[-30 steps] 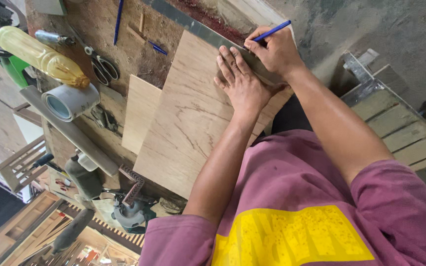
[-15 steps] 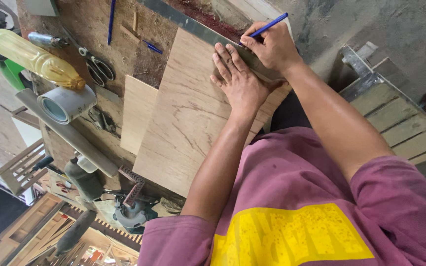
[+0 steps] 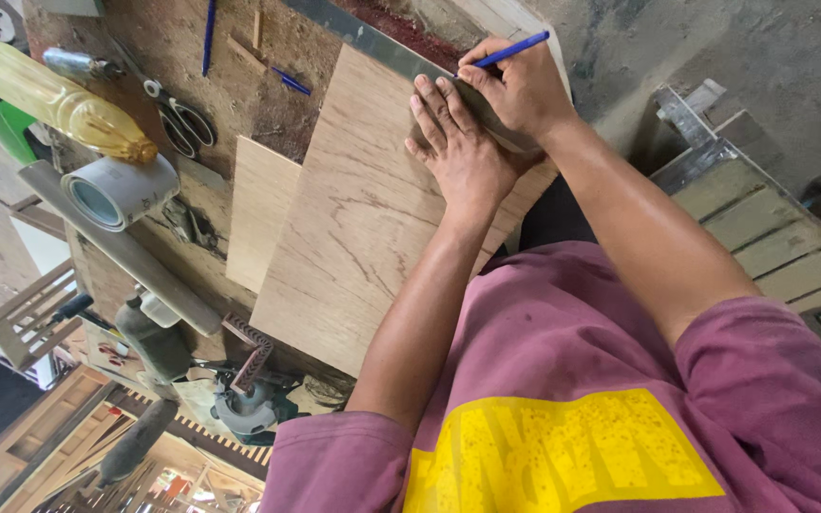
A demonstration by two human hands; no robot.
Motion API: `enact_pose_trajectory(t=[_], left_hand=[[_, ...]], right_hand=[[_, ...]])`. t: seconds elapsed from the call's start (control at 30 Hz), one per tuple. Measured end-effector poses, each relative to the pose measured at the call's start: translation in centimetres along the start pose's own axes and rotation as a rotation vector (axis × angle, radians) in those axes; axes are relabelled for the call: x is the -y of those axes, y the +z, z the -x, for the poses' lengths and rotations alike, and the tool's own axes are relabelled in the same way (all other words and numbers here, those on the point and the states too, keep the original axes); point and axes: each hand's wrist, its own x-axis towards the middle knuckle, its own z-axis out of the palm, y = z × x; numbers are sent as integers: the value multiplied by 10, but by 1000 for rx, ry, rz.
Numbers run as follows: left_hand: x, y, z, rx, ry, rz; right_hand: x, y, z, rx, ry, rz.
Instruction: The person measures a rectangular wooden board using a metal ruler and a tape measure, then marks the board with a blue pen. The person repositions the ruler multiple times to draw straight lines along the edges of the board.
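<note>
The person wears a short-sleeved shirt of a dusty maroon-pink, faintly speckled with what may be dust or paint. A large yellow printed panel, mottled and worn, covers its chest. Both forearms are bare, with no watch, ring or glove visible on either hand.

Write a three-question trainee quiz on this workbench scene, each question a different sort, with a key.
1. True or false: the right hand holds a blue pen.
2. The left hand lies flat on: A) the plywood sheet B) the scissors C) the tape roll
3. Fill in: the bottle by the tape roll is ____ in colour.

Key: 1 true; 2 A; 3 yellow.
</note>
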Motion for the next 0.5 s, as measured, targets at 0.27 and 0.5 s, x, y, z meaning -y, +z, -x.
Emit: enact_pose_trajectory(t=[0.27,0.5], left_hand=[[-2,-2,0,74,-34,34],[-2,3,0,36,-34,12]], right_hand=[[1,-1,-2,14,67,-40],[1,-2,-1,10,105,-83]])
